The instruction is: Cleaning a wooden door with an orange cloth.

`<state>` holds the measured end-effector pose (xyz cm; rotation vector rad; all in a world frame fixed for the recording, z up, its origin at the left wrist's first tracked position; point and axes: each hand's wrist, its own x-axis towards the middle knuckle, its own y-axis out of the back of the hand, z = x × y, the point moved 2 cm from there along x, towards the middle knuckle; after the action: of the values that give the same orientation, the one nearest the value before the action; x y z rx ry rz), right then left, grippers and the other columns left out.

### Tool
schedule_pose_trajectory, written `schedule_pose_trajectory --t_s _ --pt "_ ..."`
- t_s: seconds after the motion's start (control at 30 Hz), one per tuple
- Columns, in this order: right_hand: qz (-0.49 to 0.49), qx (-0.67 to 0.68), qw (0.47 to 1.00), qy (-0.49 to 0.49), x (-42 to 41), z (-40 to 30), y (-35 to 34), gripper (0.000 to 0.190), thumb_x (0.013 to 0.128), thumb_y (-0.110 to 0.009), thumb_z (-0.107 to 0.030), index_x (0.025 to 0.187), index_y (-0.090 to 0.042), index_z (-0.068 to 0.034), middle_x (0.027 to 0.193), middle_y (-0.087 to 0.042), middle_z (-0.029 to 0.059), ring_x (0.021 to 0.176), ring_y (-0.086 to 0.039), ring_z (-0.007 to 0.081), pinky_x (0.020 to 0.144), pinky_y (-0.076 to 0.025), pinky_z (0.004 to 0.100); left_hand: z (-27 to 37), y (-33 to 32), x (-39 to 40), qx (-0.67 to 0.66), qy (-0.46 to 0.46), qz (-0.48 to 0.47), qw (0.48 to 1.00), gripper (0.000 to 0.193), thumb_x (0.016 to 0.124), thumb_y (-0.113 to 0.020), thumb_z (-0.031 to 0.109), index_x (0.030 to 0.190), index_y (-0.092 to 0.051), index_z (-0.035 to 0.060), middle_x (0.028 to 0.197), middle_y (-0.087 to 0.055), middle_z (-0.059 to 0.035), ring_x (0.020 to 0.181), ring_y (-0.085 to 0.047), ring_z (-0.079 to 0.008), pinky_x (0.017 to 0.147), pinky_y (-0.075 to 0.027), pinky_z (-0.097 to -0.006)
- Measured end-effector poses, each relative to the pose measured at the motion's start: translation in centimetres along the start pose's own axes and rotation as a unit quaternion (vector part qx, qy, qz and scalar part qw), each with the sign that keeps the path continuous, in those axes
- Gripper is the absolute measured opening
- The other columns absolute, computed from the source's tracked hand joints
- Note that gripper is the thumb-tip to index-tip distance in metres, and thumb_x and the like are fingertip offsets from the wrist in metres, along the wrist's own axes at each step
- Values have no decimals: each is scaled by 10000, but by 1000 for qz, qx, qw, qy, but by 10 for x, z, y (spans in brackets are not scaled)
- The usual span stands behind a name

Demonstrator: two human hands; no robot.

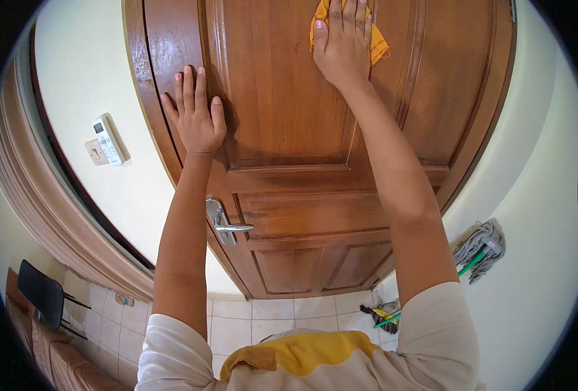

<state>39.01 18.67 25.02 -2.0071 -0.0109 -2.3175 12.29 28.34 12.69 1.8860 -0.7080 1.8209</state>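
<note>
A panelled brown wooden door (284, 117) with a glossy finish stands shut before me. High on it, my right hand (343, 49) presses an orange cloth (379, 45) flat against the wood; the cloth's top edge runs out of view. My left hand (197, 115) rests on the left side of the door with its fingers spread, holding nothing. Below that hand is the metal lever handle (234, 228) on its backplate.
A white remote control (108, 141) hangs on the left wall beside a light switch (95, 152). A string mop (484, 249) leans head-up at the right wall. A broom head (385, 315) lies near the floor corner. A black chair (42, 293) and a curtain (49, 185) are at left.
</note>
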Motion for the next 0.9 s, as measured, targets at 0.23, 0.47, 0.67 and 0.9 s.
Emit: schedule_pose_trajectory --t_s 0.23,0.47,0.67,0.9 --pt "-41 -10 999 13 -86 -15 6 652 1103 -388 -365 1650 -294 -22 1723 -187 269 1596 -172 456 1278 -165 594 -2 3 -1 23 -3 -9 1000 597 1055 -452 337 1621 -434 146 1703 -366 -94 1605 -256 -284 1292 -42 -573" --pt "-12 -32 999 14 -40 -4 2 638 1104 -383 -363 1634 -331 -12 1722 -191 269 1597 -167 457 1275 -163 607 5 -1 0 4 5 3 1000 605 1024 -485 349 1597 -482 157 1684 -400 -99 1595 -282 -280 1285 -54 -601" --pt "-82 -47 995 45 -91 -36 -3 634 1098 -388 -374 1645 -337 -56 1736 -231 192 1617 -182 364 1278 -130 618 -7 7 -1 15 3 -8 1000 603 1045 -460 342 1622 -439 166 1704 -365 -91 1602 -262 -286 1289 -53 -579" --pt "-92 -73 990 78 -79 -33 0 629 1095 -390 -378 1645 -351 -75 1743 -237 159 1620 -195 322 1285 -102 615 -1 4 -1 -9 16 6 1000 603 1019 -474 348 1599 -486 184 1676 -416 -79 1590 -293 -264 1289 -41 -601"
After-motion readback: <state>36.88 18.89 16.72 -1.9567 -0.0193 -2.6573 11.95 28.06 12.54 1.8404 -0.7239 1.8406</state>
